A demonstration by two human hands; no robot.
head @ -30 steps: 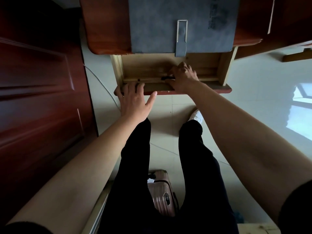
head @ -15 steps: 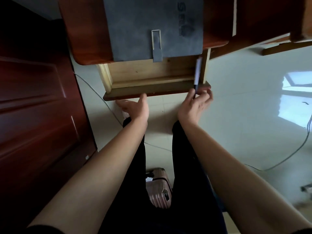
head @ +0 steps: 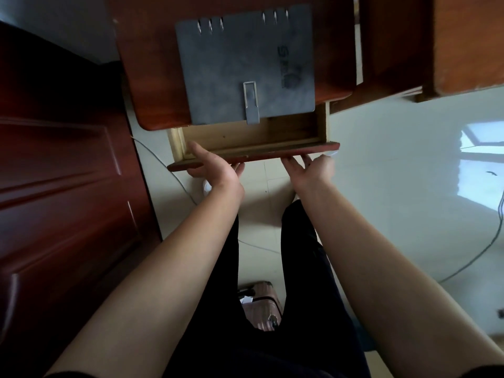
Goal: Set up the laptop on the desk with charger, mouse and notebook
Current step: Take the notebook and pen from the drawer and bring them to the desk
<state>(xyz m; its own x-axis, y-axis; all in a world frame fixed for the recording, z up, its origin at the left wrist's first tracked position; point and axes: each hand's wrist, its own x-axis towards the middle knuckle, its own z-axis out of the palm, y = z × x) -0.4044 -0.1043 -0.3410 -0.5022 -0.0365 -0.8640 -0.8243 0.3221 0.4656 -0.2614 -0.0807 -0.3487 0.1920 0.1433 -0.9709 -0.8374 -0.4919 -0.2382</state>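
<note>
The notebook [head: 240, 69] lies closed on the desk [head: 152, 77], grey cover up, at the desk's near edge. Its lower edge sticks out a little past that edge, over the open drawer [head: 245, 137]. The metal rings [head: 210, 24] run along the far side of the notebook, and its strap [head: 251, 105] hangs over the near side, pointing toward you.

The drawer is pulled out below the desk's near edge, and the part of its pale wooden inside that shows is bare. Your left hand [head: 215, 166] grips the drawer front [head: 272, 155] near its left end. The thumb [head: 197, 148] lies over the top into the drawer and the fingers are tucked under the lower edge.

Your right hand [head: 313, 167] is at the right part of the drawer front, fingertips against its underside. The outer fingers are blurred, with something pale beside them, so you cannot tell whether that hand is holding anything or just touching the wood.

A dark red door [head: 62, 173] stands to the left of the desk. On the pale floor [head: 381, 173] a thin cable [head: 477, 255] curves along the right side. A pink suitcase [head: 261, 309] shows between your legs, close behind you.
</note>
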